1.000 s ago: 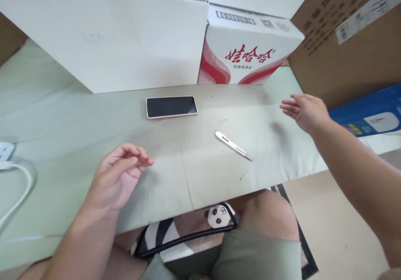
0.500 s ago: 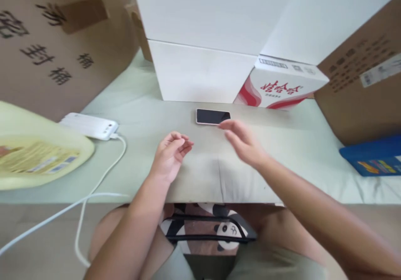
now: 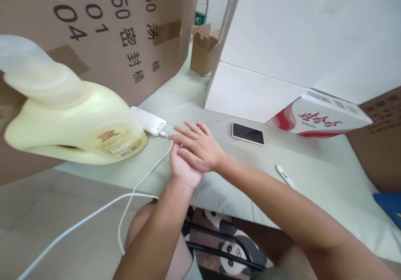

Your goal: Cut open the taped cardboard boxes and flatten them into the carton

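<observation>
My right hand reaches leftward over the table with fingers stretched out and apart, holding nothing. It lies across my left hand, whose fingers are hidden beneath it. Both hands point toward a white power strip and its cable. A large pale yellow plastic jug stands at the left on the table. A black phone lies face up to the right of my hands. A white pen-like knife lies further right.
A big brown carton with printed characters stands behind the jug. White boxes and a red-and-white carton line the back. A small open cardboard box and a bottle sit far back. A blue item lies at the right edge.
The view has swung left, bringing the jug and brown carton in close. My right hand has crossed from the right side to lie over my left hand near the power strip.
</observation>
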`<state>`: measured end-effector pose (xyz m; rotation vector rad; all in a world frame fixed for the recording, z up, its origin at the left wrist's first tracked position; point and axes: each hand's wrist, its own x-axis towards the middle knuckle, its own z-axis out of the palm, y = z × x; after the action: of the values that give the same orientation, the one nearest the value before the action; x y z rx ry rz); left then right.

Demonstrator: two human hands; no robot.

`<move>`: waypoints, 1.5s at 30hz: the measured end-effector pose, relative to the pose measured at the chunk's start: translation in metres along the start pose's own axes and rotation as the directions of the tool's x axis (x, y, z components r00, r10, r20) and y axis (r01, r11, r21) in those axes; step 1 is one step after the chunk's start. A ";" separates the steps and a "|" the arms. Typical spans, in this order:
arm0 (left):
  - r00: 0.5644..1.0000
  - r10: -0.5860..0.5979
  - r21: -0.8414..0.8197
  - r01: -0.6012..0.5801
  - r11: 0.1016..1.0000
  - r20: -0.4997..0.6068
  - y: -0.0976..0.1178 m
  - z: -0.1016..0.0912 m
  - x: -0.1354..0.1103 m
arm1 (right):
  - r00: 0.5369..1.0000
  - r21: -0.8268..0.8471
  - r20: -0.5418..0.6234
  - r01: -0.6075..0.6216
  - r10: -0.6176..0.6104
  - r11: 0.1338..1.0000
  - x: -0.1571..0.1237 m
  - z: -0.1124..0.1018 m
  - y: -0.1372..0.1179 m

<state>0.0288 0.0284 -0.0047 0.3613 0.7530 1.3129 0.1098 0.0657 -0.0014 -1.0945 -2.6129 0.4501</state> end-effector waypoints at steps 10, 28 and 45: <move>0.954 -0.278 -0.394 0.214 0.894 -0.113 0.029 -0.015 0.004 | 0.895 0.013 -0.190 -0.409 0.404 0.912 0.131 -0.013 0.090; 0.922 -0.371 -0.282 0.329 0.901 -0.111 0.007 -0.029 0.030 | 0.646 0.124 -0.514 -0.595 0.564 0.794 0.282 -0.063 0.156; 0.718 0.626 0.376 -0.514 0.771 -0.303 0.009 -0.038 0.028 | 0.692 0.248 -0.697 -0.012 0.187 0.969 -0.087 -0.053 0.015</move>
<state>-0.0018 0.0507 -0.0342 0.5773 1.2530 1.9274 0.1972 0.0221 0.0302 -1.0584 -1.7657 0.2507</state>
